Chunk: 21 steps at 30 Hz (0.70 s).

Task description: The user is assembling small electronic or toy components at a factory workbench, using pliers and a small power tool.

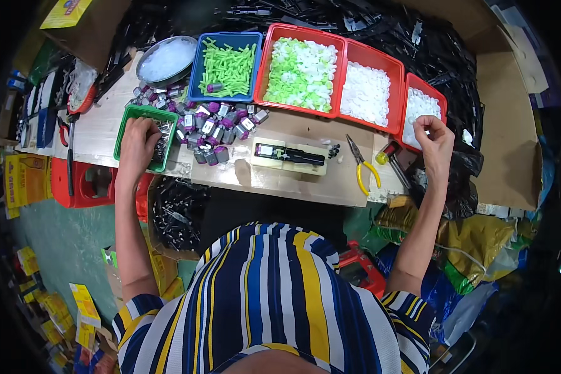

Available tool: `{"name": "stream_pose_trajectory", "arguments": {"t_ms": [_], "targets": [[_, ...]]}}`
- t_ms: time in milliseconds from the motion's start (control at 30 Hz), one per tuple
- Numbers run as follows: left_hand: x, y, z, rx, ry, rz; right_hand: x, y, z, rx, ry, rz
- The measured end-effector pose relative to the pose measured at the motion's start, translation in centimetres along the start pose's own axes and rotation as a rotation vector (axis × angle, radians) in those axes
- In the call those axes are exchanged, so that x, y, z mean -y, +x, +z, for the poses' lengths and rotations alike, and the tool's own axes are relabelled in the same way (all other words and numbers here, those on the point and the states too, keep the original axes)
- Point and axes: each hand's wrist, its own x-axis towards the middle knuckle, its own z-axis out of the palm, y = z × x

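Observation:
My left hand (138, 138) reaches into a small green bin (171, 146) of thin metal parts (163, 138). Its fingers are bent together, and what they grip is hidden. Far to the right, my right hand (437, 138) is at the smallest red bin (443, 100), which holds small white plastic pieces (417, 105). Thumb and forefinger meet in a pinch; anything between them is too small to name. Between the hands, a cream block (258, 161) carries a long black plastic housing (300, 156) with a small motor (266, 150) at its left end. Neither hand touches it.
Small motors (212, 128) with purple ends lie heaped beside the green bin. Behind stand a round tray (148, 78), a blue bin (198, 68) of green sticks and red bins (338, 75) of green and white pieces. Yellow-handled pliers (363, 167) and a screwdriver (389, 151) lie right of the block.

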Motion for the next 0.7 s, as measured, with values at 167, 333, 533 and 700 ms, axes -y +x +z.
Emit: {"name": "stream_pose_trajectory", "arguments": {"t_ms": [167, 333, 533, 700], "targets": [[-0.4, 0.0, 0.2, -0.11, -0.01, -0.036, 2.8, -1.5, 1.6, 0.022, 0.046, -0.106], [-3.9, -0.8, -1.2, -0.23, -0.207, -0.186, 5.4, -3.1, 5.0, 0.061, 0.103, -0.158], [-12.1, -1.5, 0.6, -0.119, -0.718, -0.097, 8.8, -5.0, 11.1, 0.158, 0.161, -0.341], [-17.2, -1.2, 2.8, -0.028, -0.882, -0.015, 10.0, -6.3, 14.5, 0.214, 0.177, -0.412]]}}
